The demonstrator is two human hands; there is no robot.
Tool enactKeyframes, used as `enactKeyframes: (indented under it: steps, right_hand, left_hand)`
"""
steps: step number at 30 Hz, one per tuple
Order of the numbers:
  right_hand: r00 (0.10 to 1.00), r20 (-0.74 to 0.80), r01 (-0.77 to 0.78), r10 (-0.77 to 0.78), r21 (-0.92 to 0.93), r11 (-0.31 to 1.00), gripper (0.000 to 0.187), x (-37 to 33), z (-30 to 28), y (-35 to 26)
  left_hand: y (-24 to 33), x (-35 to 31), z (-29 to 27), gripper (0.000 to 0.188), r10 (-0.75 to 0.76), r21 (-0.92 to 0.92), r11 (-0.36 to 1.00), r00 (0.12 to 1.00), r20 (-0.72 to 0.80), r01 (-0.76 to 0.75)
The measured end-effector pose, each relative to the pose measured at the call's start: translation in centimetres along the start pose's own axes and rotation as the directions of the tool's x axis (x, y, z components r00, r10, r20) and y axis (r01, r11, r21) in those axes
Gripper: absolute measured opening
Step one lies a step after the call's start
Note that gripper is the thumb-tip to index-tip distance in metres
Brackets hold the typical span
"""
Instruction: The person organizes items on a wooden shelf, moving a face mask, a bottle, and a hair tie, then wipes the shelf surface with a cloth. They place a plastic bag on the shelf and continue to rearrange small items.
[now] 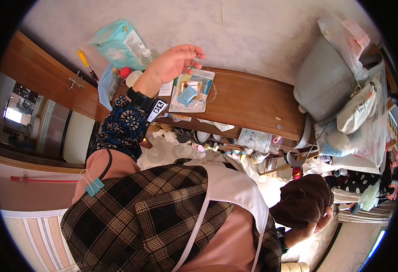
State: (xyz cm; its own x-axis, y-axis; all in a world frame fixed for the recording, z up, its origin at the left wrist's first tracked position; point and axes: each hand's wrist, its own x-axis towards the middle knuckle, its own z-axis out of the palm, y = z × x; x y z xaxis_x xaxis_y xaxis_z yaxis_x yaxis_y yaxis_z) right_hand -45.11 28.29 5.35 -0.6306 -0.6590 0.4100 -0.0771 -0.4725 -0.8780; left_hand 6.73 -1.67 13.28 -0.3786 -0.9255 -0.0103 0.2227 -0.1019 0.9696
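Note:
My left hand [176, 61] reaches over the wooden cabinet top [253, 99], its thumb and fingers pinched on a thin clear strand [192, 63]. Just below that hand lies a flat clear pouch [199, 107], with a small light-blue packet [187, 96] on it. A thin loop curves out at the pouch's right side; whether it joins the strand cannot be made out. Low on the right, my right hand [319, 223] grips a bunched dark brown cloth [303, 199] from beneath, fingers curled against its edge. The cloth hides part of that hand.
Behind my left hand stand a teal tissue pack [117, 43] and a red-capped container [126, 72]. A grey bin [321, 77] and stuffed plastic bags [371, 118] crowd the cabinet's right end. Several shoes [202, 137] sit below. A wooden door [40, 68] stands at left.

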Motion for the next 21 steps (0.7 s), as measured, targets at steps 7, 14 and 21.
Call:
enactKeyframes:
  steps: [7,14,21]
  right_hand:
    - [0.999,0.053,0.008,-0.006,-0.033,0.999,0.054,0.5,1.7,0.9]
    - [0.997,0.08,0.018,-0.014,-0.055,0.998,0.055,0.6,3.4,1.2]
    - [0.995,0.099,0.024,-0.019,-0.056,0.998,0.055,0.0,3.8,1.2]
  left_hand:
    - [-4.1,0.7,-5.3,0.02,-0.102,0.241,0.957,0.967,-0.233,0.159]
    - [-7.6,2.3,-6.9,0.019,-0.09,0.595,0.783,0.981,-0.175,0.178]
    - [-8.5,2.0,-6.1,0.02,0.241,0.991,-0.02,0.961,0.135,-0.134]
